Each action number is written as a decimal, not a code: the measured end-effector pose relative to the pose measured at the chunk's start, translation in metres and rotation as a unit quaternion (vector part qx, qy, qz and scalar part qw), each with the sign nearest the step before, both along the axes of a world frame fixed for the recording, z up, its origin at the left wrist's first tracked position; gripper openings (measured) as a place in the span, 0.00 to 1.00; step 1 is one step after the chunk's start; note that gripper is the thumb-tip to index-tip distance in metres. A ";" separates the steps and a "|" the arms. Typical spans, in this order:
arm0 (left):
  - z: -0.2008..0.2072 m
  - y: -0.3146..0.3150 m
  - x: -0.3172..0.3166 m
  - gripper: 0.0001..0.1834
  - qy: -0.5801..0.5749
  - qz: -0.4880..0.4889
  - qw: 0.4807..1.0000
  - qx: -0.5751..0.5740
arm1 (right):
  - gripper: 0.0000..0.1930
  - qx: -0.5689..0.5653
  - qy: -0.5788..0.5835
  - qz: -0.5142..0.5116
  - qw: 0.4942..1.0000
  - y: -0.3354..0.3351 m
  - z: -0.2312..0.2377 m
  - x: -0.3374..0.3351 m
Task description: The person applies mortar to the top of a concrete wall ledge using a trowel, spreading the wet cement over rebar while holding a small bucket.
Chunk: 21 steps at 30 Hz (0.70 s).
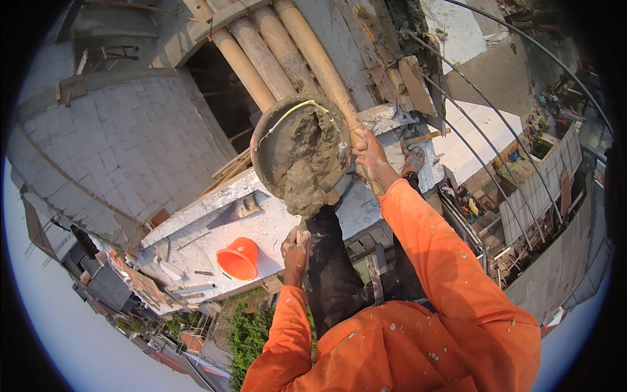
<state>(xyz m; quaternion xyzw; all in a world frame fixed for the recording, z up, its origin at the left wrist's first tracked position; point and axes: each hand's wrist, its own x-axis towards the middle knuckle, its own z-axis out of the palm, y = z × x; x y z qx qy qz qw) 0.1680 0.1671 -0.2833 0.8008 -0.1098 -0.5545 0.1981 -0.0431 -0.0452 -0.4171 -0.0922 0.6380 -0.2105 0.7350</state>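
My left hand [296,256] is closed round the short handle of a trowel [302,228]. Wet grey mortar [304,186] hides the trowel's blade, which reaches into the near side of a mortar bucket [261,153]. The bucket is round and dirty, with a pale yellow bail lying across its far rim, and holds more mortar. Just right of the bucket, my right hand [373,157] wraps round a long bamboo pole [320,59]. Its fingers are close to the bucket's rim; whether they touch it I cannot tell.
An orange bucket [238,259] and a handsaw [235,210] lie on the white ledge at left. Several bamboo poles stand beyond a dark opening [219,91]. Thin bars [490,104] curve along the right, above ground far below. My foot [413,161] is on the ledge.
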 end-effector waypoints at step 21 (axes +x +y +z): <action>0.034 -0.095 -0.117 0.15 0.015 -0.145 0.989 0.039 | 0.20 -0.143 0.300 0.467 0.820 0.219 0.018 -0.242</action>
